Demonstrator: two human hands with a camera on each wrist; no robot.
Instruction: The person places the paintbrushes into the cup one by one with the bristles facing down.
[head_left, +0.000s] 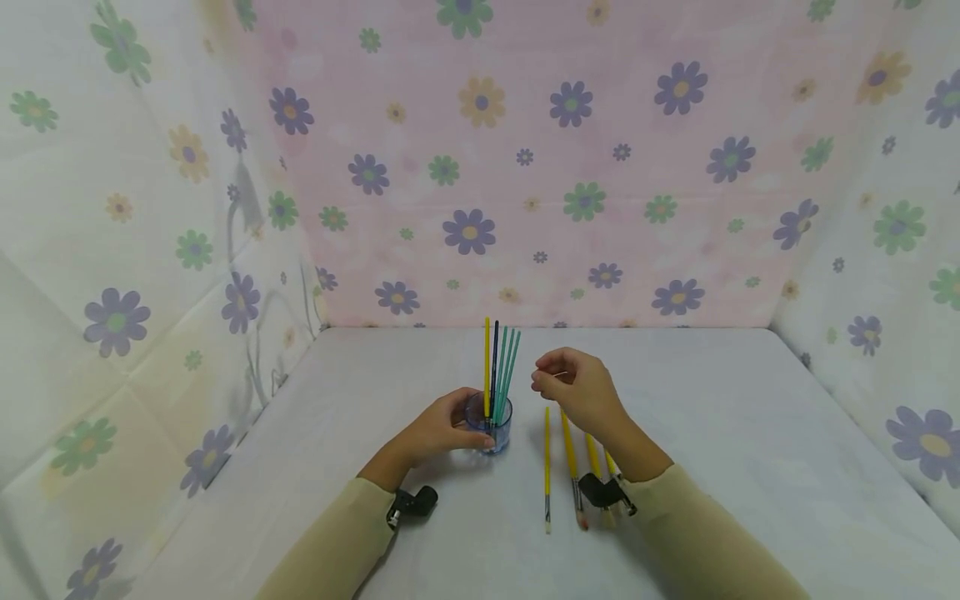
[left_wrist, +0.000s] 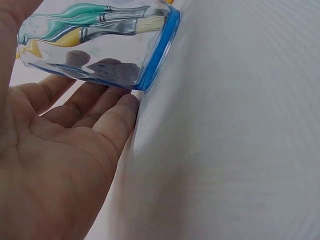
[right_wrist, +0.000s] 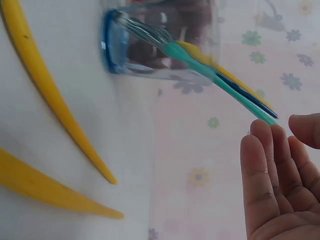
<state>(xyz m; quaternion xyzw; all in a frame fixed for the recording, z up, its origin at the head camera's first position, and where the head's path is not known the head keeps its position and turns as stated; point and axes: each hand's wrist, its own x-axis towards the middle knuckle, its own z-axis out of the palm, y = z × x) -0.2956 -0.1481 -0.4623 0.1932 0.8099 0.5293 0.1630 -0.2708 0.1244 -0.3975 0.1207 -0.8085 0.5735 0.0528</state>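
Note:
A clear glass (head_left: 502, 435) with a blue base stands upright on the table. My left hand (head_left: 438, 431) holds it from the left, with the thumb in front and the fingers behind. Inside lean a yellow paintbrush (head_left: 487, 358), a dark blue one (head_left: 495, 354) and several teal paintbrushes (head_left: 512, 358). Their bristles (left_wrist: 150, 24) point down at the base in the left wrist view. To the right of the glass, my right hand (head_left: 583, 390) hovers with loosely bent fingers and nothing in it. In the right wrist view its fingertips (right_wrist: 252, 150) are near the teal handle ends.
Several yellow paintbrushes (head_left: 547, 458) lie side by side below my right hand, bristles toward me; my right forearm partly covers some. Flowered cloth (head_left: 525, 167) walls the white table (head_left: 390, 358) at the back and both sides. A black wrist camera (head_left: 600, 490) overlaps the brushes.

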